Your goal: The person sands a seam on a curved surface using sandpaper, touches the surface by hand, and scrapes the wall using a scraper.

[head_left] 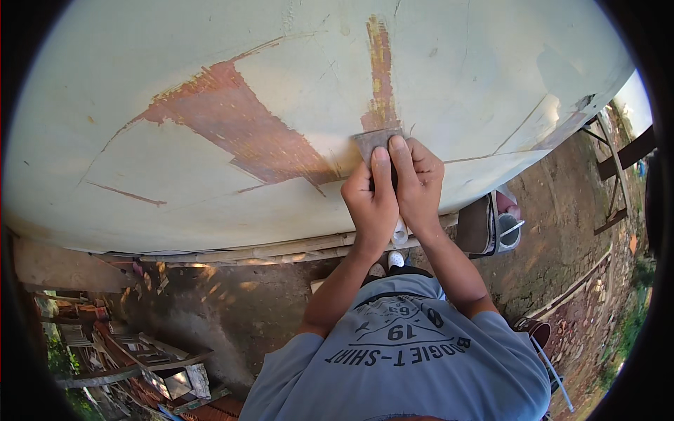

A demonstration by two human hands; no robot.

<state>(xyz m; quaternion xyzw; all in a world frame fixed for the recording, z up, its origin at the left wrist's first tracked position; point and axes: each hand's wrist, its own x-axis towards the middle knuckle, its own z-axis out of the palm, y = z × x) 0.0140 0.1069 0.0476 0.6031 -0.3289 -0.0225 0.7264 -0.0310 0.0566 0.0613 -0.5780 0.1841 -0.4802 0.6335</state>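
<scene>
- Left hand [372, 203], right hand [423, 186]: fingers gripping flat grey plate [375, 140], thumbs on top
- Plate: against pale curved surface [309, 84], at lower end of narrow reddish-brown strip [380, 67]
- Wider reddish-brown patch [228, 119] to its left

Dirt ground [540, 203] with wood scraps [161, 363]

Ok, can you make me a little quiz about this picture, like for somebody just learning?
1. True or false: the left hand and the right hand both hold the same flat grey plate.
2. Which side of the hands is the wide reddish-brown patch on? A: the person's left. B: the person's right.
3. Fill the gap with upper or lower: in the picture, the plate is at the ____ end of the narrow strip.

Key: 1 true; 2 A; 3 lower.
</scene>
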